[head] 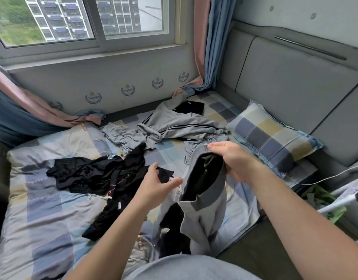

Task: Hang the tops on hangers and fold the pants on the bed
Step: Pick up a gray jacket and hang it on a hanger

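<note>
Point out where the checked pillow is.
In the head view, the checked pillow lies at the bed's right side beside the grey headboard, right of the grey striped garment.

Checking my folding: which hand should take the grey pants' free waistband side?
Left. The left hand is open beside that side; the right hand grips the grey pants at the waistband's other end.

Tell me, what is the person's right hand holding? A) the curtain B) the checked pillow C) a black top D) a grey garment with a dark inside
D: the right hand grips the band of the grey garment and holds it up, while the left hand is open beside it.
</note>
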